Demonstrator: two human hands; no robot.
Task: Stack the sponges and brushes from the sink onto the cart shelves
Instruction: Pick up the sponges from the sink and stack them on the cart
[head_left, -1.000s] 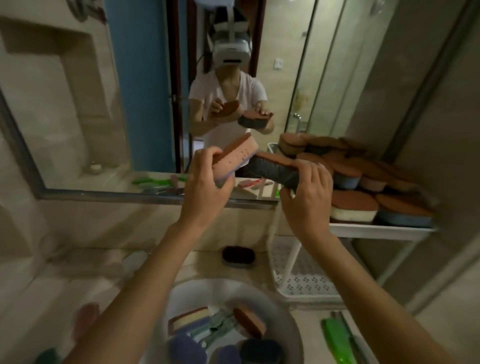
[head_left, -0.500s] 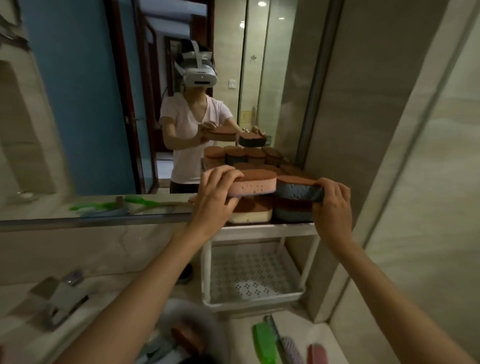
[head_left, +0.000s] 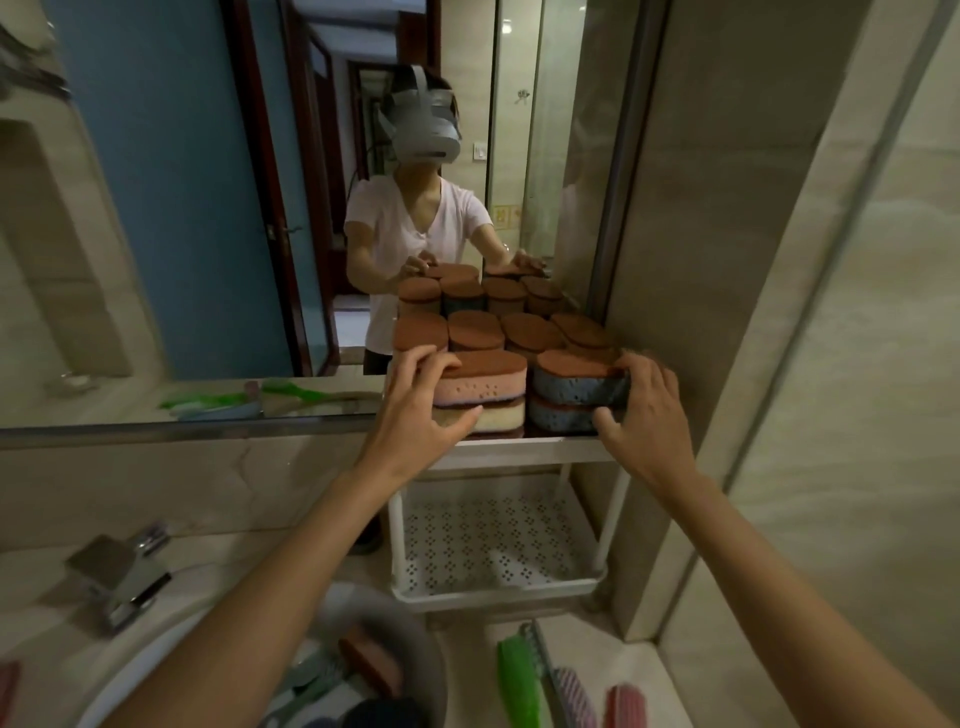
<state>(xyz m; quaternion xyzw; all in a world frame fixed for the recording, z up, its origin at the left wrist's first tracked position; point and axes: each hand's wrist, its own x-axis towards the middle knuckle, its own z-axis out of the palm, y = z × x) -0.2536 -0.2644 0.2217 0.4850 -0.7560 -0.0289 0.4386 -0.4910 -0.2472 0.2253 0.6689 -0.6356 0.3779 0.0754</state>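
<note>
Head view: on the cart's top shelf (head_left: 519, 451), the left hand (head_left: 415, 415) clasps a pink sponge (head_left: 488, 385) lying on a yellow sponge (head_left: 503, 420). The right hand (head_left: 647, 415) clasps a blue sponge (head_left: 574, 385) stacked on another. More sponges lie in the sink (head_left: 132, 673).

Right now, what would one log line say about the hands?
left hand: holds pink sponge on yellow sponge | right hand: holds blue sponge on lower blue sponge | place: cart top shelf

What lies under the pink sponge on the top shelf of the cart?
A cream sponge with a brown top lies under the pink sponge, on the shelf. The left hand, gripping the pink one, hides the cream sponge's left end.
</note>
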